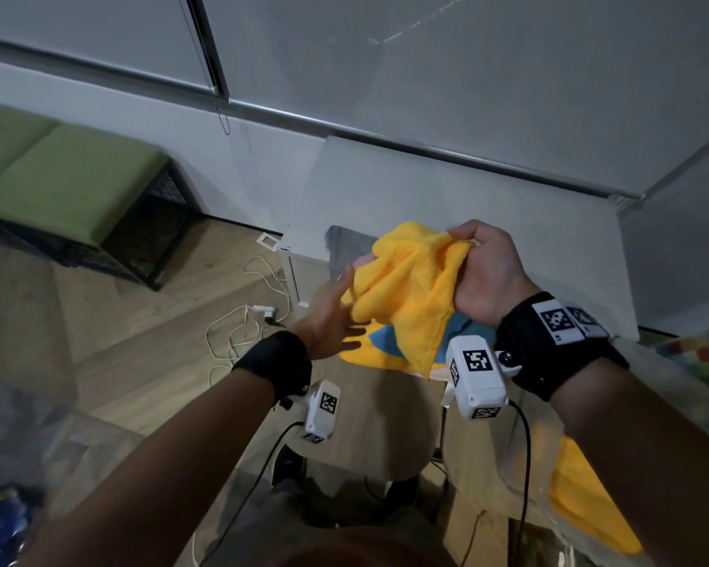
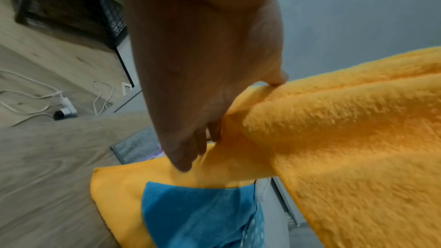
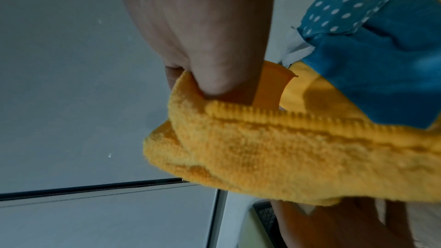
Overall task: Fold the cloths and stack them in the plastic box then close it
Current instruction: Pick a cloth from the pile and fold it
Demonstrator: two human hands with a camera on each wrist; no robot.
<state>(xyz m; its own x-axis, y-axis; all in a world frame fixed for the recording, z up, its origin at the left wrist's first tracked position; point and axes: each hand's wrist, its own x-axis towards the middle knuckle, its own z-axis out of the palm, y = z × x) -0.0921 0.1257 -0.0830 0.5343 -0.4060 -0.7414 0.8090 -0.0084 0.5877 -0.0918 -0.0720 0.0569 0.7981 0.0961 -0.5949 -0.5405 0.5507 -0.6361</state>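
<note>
My right hand grips a bunched corner of a yellow cloth and holds it up above the wooden table. In the right wrist view the thumb pinches the cloth's hem. My left hand reaches in with straight fingers. Its thumb touches the hanging cloth's rolled edge. Below lie a blue cloth on a flat yellow cloth. A clear plastic box at lower right holds another yellow cloth.
A grey cloth and a blue polka-dot cloth lie at the table's far side. White cables and a plug trail over the wooden floor. A green-cushioned black mesh bench stands against the left wall.
</note>
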